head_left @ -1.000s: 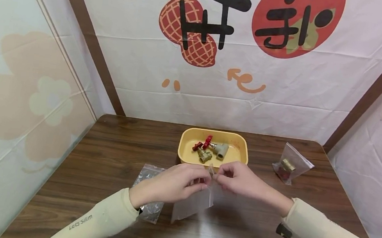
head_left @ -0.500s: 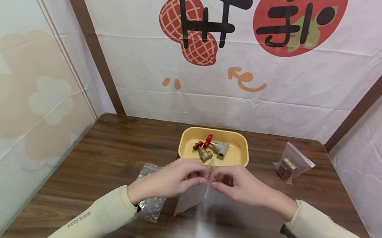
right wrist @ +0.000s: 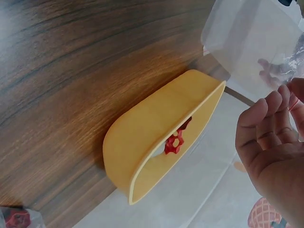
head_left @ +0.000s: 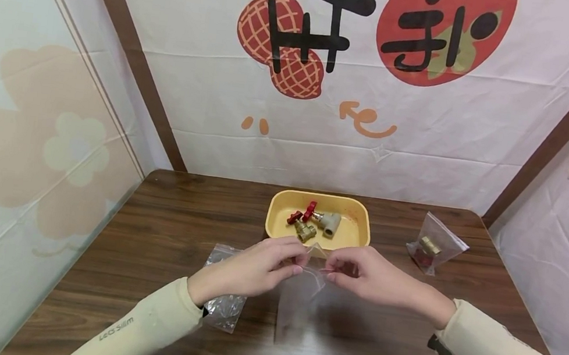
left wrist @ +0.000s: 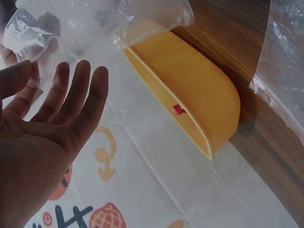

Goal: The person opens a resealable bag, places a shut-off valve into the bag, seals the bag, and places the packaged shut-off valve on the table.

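Note:
Both hands hold the top of a clear zip-lock bag [head_left: 295,313] just in front of the yellow tray [head_left: 354,229]. My left hand [head_left: 253,269] pinches one side of the mouth between thumb and fingers. On the other side, my right hand [head_left: 381,277] pinches the opposite edge, and the mouth is spread apart between them. The bag hangs down over the table and looks empty. Inside the tray lie a brass valve [head_left: 304,231] and a grey valve [head_left: 329,223], both with red handwheels. The right wrist view shows a red handwheel [right wrist: 174,142] over the tray's rim.
Another clear bag [head_left: 227,310] lies flat on the dark wood table [head_left: 160,251], partly under the left forearm. At the right, a zip-lock bag [head_left: 431,253] contains a brass valve with a red wheel. A printed cloth [head_left: 202,156] stands behind the table.
The hands came together at the bag's mouth, then drew a little apart, pulling it wider. The bag has turned to face me more. The tray and valves stay put.

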A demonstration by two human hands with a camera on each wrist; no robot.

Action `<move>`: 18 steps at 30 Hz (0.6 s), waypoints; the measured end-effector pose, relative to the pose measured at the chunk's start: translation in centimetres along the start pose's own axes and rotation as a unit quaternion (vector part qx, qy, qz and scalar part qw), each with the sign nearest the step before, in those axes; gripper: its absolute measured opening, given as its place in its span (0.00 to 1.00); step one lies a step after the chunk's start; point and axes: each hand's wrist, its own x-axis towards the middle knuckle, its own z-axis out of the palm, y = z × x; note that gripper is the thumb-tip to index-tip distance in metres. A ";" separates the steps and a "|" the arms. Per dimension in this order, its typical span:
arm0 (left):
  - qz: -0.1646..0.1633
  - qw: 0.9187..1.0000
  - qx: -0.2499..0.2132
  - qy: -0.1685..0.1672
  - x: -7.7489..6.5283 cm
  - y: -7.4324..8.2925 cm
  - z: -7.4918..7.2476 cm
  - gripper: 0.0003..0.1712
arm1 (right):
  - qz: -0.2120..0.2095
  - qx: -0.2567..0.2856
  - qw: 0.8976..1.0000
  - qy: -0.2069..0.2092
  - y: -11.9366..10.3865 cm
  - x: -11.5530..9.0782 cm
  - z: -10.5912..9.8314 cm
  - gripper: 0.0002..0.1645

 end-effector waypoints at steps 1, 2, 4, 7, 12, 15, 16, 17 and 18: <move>-0.001 1.000 -0.001 0.001 0.0 0.0 0.0 0.06 | -0.001 -0.003 1.000 0.001 0.1 -0.1 -0.1 0.05; -0.002 1.000 -0.001 0.002 -0.1 -0.1 0.0 0.06 | -0.001 -0.008 1.000 0.002 0.1 -0.1 -0.2 0.05; -0.008 1.000 -0.003 0.003 -0.2 -0.1 0.0 0.04 | 0.002 -0.015 1.000 0.003 0.2 -0.2 -0.3 0.06; -0.020 1.000 -0.001 0.006 -0.3 -0.1 0.0 0.01 | 0.008 -0.024 1.000 0.004 0.3 -0.4 -0.6 0.07; -0.026 0.999 -0.004 0.020 -0.4 -0.3 -0.1 0.02 | 0.009 -0.043 0.999 0.014 0.4 -0.7 -0.9 0.06; -0.028 0.999 -0.013 0.029 -0.5 -0.4 -0.1 0.05 | 0.004 -0.051 0.998 0.020 0.4 -0.8 -1.1 0.07; -0.030 0.999 -0.017 0.031 -0.5 -0.4 -0.1 0.05 | 0.004 -0.052 0.998 0.021 0.5 -0.8 -1.2 0.09; -0.031 0.999 -0.020 0.032 -0.5 -0.4 -0.1 0.06 | 0.004 -0.053 0.998 0.022 0.5 -0.9 -1.3 0.09; -0.032 0.999 -0.021 0.033 -0.5 -0.5 -0.1 0.07 | 0.004 -0.054 0.998 0.022 0.5 -1.0 -1.4 0.10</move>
